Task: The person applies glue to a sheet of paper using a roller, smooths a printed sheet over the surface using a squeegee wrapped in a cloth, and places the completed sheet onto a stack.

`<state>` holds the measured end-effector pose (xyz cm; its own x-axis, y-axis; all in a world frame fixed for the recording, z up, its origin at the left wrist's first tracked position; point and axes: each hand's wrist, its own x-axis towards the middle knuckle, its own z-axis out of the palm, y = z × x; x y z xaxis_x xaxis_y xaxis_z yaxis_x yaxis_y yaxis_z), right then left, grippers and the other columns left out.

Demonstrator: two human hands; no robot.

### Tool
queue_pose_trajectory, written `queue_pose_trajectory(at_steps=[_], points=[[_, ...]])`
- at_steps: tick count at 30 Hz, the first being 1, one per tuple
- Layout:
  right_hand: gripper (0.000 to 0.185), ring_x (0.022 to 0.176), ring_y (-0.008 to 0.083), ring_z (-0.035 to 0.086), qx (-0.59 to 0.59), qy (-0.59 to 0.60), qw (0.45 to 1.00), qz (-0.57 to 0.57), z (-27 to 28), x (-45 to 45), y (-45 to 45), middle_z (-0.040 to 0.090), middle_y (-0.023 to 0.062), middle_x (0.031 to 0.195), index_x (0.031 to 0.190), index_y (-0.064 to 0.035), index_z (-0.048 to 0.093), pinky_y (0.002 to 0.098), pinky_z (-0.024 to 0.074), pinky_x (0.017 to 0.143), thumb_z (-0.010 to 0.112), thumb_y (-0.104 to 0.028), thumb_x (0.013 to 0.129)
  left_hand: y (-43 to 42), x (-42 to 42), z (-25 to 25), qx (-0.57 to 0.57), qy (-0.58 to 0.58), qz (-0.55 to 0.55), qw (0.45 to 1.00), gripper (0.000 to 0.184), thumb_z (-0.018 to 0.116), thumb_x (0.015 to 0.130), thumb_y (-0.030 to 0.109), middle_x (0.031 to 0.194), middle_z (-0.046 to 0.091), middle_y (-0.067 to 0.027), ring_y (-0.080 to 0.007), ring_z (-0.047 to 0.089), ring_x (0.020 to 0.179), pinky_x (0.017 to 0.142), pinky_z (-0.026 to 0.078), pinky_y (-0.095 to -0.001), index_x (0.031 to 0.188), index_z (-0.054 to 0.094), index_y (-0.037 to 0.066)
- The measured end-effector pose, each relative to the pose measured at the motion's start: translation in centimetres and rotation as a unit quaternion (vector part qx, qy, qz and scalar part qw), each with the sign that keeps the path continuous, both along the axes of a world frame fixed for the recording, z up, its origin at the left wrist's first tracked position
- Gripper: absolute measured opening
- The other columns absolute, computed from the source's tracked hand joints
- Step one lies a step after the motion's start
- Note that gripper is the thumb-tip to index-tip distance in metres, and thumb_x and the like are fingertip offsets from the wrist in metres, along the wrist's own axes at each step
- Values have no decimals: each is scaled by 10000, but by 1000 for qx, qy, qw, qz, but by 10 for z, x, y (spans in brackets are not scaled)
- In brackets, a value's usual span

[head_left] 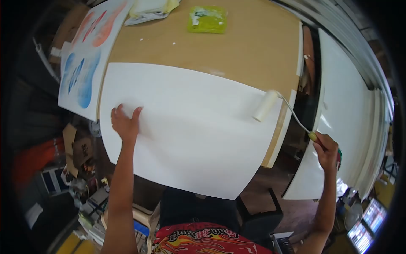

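A large blank white sheet (190,127) lies across the near part of a brown worktop (253,46), its near edge hanging out over the front toward the person wearing the camera. The sheet bulges in a soft ridge across its middle, so it does not look fully flat.

The person's left hand (125,125) is at the left part of the sheet, palm down, its grip spread, with the thumb apart from the loosely bent fingers. It holds nothing and appears to rest on the sheet.

The person's right hand (327,152) is out past the sheet's right edge, its grip closed around the handle of a paint roller (265,106). The roller's pale sleeve, tilted, is at the right end of the sheet; whether it presses down cannot be told.

Beyond the sheet's far edge sits a yellow-green tray (207,29) streaked with white. Farther left, also beyond the sheet, is a white plastic-wrapped pack (152,6). Just beside the sheet's left edge, a printed panel (81,78) shows red and blue rounded shapes. To the sheet's right, across a dark gap, stretches a glossy white board (342,101). Below the sheet's near edge are a red patterned shirt (203,241) and a dark stool (260,216).
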<state>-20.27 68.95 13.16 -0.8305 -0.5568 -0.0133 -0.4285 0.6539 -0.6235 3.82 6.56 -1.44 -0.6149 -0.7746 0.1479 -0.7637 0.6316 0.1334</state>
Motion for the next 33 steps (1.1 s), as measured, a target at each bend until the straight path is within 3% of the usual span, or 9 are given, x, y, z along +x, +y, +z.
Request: queue_pose_trajectory(at_steps=[2, 7, 8, 12, 19, 24, 28, 29, 33], points=[[368, 674, 193, 647, 17, 20, 999, 36, 2, -15, 20, 668, 112, 792, 1152, -26, 713, 272, 502, 622, 724, 27, 788, 6, -4, 1, 20, -68, 49, 996, 901, 640, 815, 711, 1525, 380, -227, -441, 344, 1412, 1103, 306, -647, 1443, 487, 82], [377, 656, 224, 652, 101, -3, 993, 68, 27, -50, 20, 679, 119, 804, 1161, -31, 709, 277, 508, 612, 729, 25, 789, -18, 25, -37, 23, 13, -59, 998, 942, 680, 818, 648, 1606, 251, -223, -459, 242, 1464, 1101, 248, -695, 1542, 369, 131], [382, 657, 227, 655, 105, 1, 991, 78, 28, -57, 18, 681, 120, 807, 1163, -31, 710, 282, 513, 615, 733, 23, 786, -8, 20, -14, 60, -84, -34, 994, 1044, 715, 784, 644, 1634, 176, -220, -464, 178, 1488, 1115, 223, -688, 1587, 255, 161], [398, 666, 236, 668, 141, 30, 982, 122, 43, -79, 11, 693, 128, 822, 1158, -37, 718, 304, 531, 617, 749, 22, 766, -2, 18, 4, 91, -146, -43, 984, 1175, 773, 720, 634, 1661, 96, -192, -447, 118, 1509, 1103, 191, -722, 1611, 133, 213], [408, 647, 257, 659, 229, 77, 953, 181, 51, -106, 7, 695, 123, 821, 1117, -53, 738, 327, 530, 600, 760, 39, 720, -5, 19, 4, 94, -149, -30, 984, 1175, 815, 689, 595, 1665, 132, -148, -416, 146, 1514, 1098, 199, -738, 1606, 165, 252], [521, 668, 282, 661, 223, 115, 938, 240, 42, -100, -29, 686, 142, 851, 1234, -72, 680, 347, 528, 596, 728, 71, 735, -8, 22, 2, 105, -96, -61, 988, 1147, 835, 687, 550, 1641, 169, -214, -470, 174, 1489, 1169, 267, -565, 1596, 218, 220], [421, 686, 272, 666, 181, 145, 934, 272, 19, -90, -121, 687, 105, 852, 1187, -66, 695, 347, 536, 601, 715, 35, 779, -8, 21, 5, 106, -114, -57, 986, 1157, 823, 698, 562, 1650, 153, -196, -452, 166, 1498, 1157, 245, -610, 1602, 190, 216], [345, 627, 266, 634, 167, 166, 936, 262, 16, -88, -138, 648, 62, 773, 1124, -131, 721, 370, 499, 540, 733, -39, 793, -6, 18, 9, 103, -138, -49, 984, 1161, 819, 701, 566, 1652, 148, -191, -448, 163, 1500, 1153, 240, -621, 1604, 180, 216], [376, 628, 256, 639, 227, 157, 931, 239, 38, -86, -102, 647, 60, 769, 1151, -134, 723, 363, 513, 557, 734, -27, 790, -4, 15, 15, 101, -175, -43, 978, 1180, 816, 702, 565, 1660, 131, -175, -431, 160, 1506, 1133, 228, -654, 1610, 147, 217]])
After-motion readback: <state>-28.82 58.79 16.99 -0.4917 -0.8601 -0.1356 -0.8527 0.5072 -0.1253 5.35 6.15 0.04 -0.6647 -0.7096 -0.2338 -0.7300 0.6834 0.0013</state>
